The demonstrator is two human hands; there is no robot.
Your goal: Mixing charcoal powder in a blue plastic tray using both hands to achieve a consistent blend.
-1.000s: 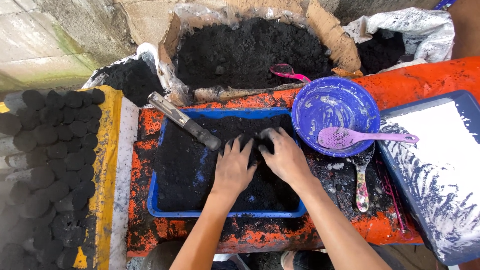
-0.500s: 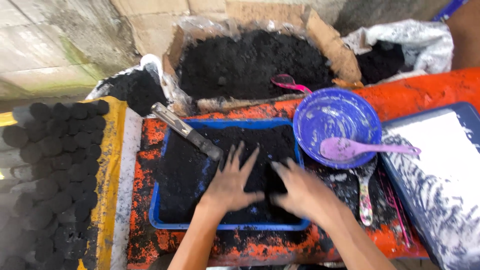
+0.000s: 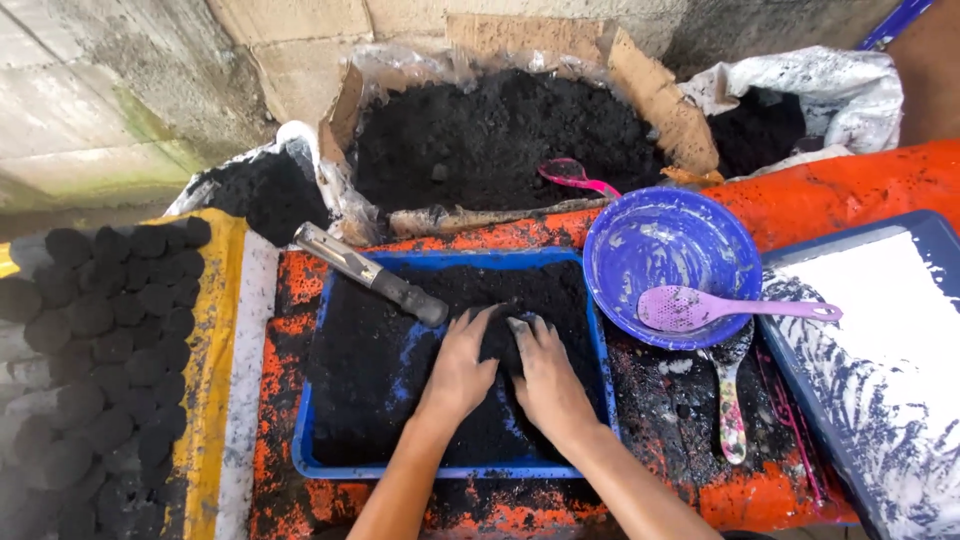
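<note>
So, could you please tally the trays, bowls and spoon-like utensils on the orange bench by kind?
Blue trays: 2, one with black powder under the left hand and right hand, one with white powder
Blue bowl: 1
Spoons: 2, purple and patterned
Total: 5

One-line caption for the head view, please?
Both hands press black powder in a blue tray beside a blue bowl.

2 hands [image 3: 460, 375] [image 3: 545, 385]; 2 blue trays [image 3: 310, 420] [image 3: 940, 235]; 1 blue bowl [image 3: 625, 235]; 3 spoons [image 3: 700, 308] [image 3: 732, 410] [image 3: 572, 175]; 1 metal tool [image 3: 370, 273]; 1 cardboard box [image 3: 660, 95]; several dozen black briquettes [image 3: 110, 330], uncountable exactly.
</note>
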